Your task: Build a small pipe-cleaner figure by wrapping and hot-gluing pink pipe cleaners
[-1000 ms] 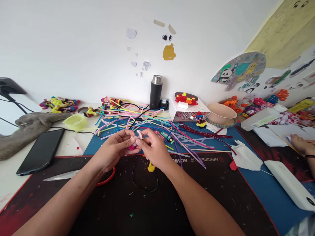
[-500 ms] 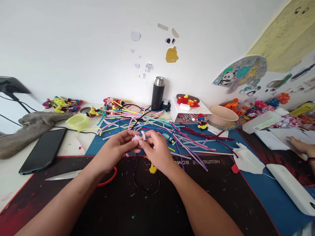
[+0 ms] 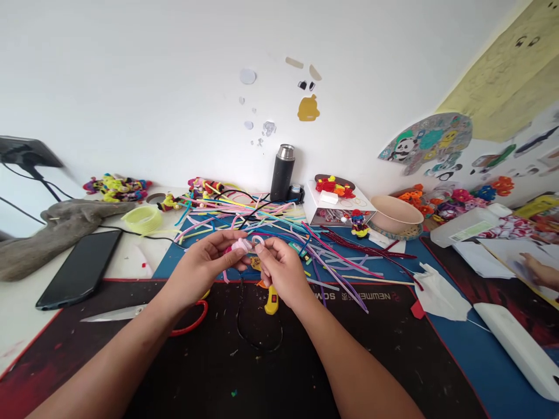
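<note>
My left hand (image 3: 208, 260) pinches a small coiled piece of pale pink pipe cleaner (image 3: 241, 245) between thumb and fingers. A curled end of it loops over to my right hand (image 3: 280, 266), whose thumb and forefinger are closed on that end. Just below the fingers lies a yellow tool (image 3: 271, 300) with a red spot, beside a thin black cord loop (image 3: 261, 349) on the dark mat (image 3: 244, 384). Red-handled scissors (image 3: 191, 326) lie partly under my left forearm. Behind the hands spreads a heap of coloured pipe cleaners (image 3: 349, 265).
A black thermos (image 3: 283, 173) stands by the wall, near a white box (image 3: 312, 208) and a beige bowl (image 3: 395, 214). At left are a phone (image 3: 78, 269) and a grey plush (image 3: 61, 227). Another person's hand (image 3: 539, 270) rests over papers at far right.
My hands have drawn slightly apart, and the pipe cleaner's loop now shows between them. More of the yellow tool is visible. The view has tilted up a little; the other person's hand has shifted right.
</note>
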A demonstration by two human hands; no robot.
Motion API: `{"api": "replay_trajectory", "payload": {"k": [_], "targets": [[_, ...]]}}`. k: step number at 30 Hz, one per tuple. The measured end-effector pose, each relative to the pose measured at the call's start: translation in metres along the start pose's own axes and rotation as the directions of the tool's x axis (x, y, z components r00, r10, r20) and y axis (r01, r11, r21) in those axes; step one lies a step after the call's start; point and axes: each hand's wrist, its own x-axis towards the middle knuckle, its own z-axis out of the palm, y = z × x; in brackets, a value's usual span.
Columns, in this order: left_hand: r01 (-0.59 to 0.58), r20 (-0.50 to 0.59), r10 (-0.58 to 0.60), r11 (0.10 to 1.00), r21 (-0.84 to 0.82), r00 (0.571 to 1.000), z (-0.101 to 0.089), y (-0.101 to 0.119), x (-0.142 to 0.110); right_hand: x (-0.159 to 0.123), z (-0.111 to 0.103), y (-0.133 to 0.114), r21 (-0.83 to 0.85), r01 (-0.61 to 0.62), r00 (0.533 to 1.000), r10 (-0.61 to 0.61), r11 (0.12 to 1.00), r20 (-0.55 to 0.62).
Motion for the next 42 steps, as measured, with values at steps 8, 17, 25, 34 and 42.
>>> {"api": "replay_trajectory", "payload": {"k": [8, 17, 25, 34, 42], "targets": [[0.072, -0.069, -0.09, 0.97, -0.231, 0.994, 0.0, -0.001, 0.003, -0.001, 0.003, -0.001, 0.022, -0.032, 0.999, 0.031, 0.999, 0.044], [0.051, -0.152, -0.087, 0.972, -0.231, 0.985, 0.001, 0.0, 0.006, -0.001, 0.007, 0.005, 0.003, 0.029, 0.999, -0.029, 1.0, 0.026], [-0.118, -0.079, 0.151, 0.938, 0.326, 0.985, -0.006, -0.011, 0.001, -0.001, 0.008, 0.009, 0.005, 0.05, 0.999, -0.05, 0.999, 0.022], [-0.185, -0.062, 0.24, 0.865, 0.467, 0.969, -0.008, -0.021, 0.005, -0.002, 0.009, 0.014, -0.109, 0.098, 0.995, -0.099, 0.989, -0.009], [-0.152, -0.069, 0.196, 0.899, 0.41, 0.978, -0.008, -0.024, 0.006, -0.005, 0.01, 0.007, -0.288, 0.203, 0.973, -0.225, 0.936, -0.045]]}}
